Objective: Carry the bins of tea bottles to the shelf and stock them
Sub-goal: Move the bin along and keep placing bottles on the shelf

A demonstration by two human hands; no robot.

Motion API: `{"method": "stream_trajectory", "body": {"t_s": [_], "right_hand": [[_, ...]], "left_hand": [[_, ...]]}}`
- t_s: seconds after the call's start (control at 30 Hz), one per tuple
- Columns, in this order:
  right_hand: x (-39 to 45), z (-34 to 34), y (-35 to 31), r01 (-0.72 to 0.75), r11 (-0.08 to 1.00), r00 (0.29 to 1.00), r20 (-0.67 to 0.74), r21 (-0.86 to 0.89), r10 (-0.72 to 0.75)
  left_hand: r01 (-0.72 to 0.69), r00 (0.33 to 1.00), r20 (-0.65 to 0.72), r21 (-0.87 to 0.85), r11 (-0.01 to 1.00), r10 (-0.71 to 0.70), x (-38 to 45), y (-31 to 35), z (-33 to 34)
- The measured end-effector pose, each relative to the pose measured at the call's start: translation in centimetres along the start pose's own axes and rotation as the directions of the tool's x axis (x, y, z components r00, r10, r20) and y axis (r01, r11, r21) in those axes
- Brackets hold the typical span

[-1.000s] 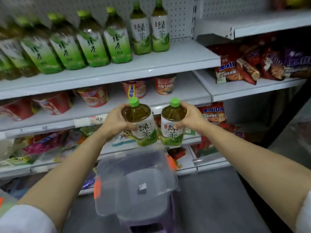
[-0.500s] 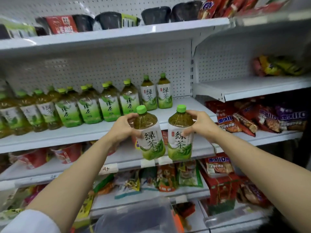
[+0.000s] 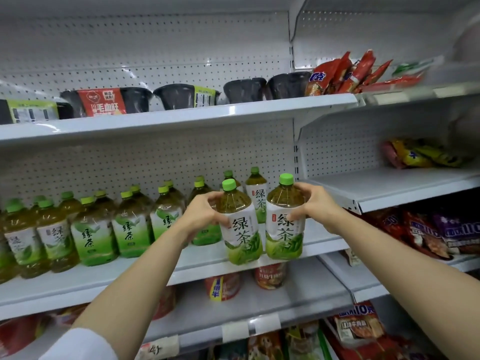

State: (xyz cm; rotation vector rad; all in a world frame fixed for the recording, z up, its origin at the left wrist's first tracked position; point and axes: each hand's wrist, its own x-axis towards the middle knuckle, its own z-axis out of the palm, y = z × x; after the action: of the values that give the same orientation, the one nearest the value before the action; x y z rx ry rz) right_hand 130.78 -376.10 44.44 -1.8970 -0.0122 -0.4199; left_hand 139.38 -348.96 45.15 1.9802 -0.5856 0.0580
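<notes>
Left hand [image 3: 201, 214] gripped one tea bottle [image 3: 240, 224], right hand [image 3: 315, 205] another bottle [image 3: 284, 219], upright, touching, near the shelf [image 3: 130, 275] edge.

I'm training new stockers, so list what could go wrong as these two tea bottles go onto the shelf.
1. Each hand, left hand and right hand, grips only the shoulder of its bottle, left bottle and right bottle; either could slip.
2. The two bottles hang very close together and may knock.
3. The free spot lies in front of the rear bottle; a hard push could topple it.
</notes>
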Motion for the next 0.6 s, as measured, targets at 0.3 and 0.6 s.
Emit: {"method": "stream_trajectory", "body": {"t_s": [0.3,0.6], "right_hand": [[6.8,-0.8,3.2,-0.03,1.0,0.999,0.029,-0.008,0.03],[14.0,-0.2,5.4,-0.035,0.999,0.996,0.084,0.012,0.034]], "left_hand": [[0.038,0.998,0.038,0.036,0.999,-0.039,6.0,-1.9,2.0],[0.083,0.996,-0.001,0.161,0.983,-0.084,10.3,-2.3,2.0]]}}
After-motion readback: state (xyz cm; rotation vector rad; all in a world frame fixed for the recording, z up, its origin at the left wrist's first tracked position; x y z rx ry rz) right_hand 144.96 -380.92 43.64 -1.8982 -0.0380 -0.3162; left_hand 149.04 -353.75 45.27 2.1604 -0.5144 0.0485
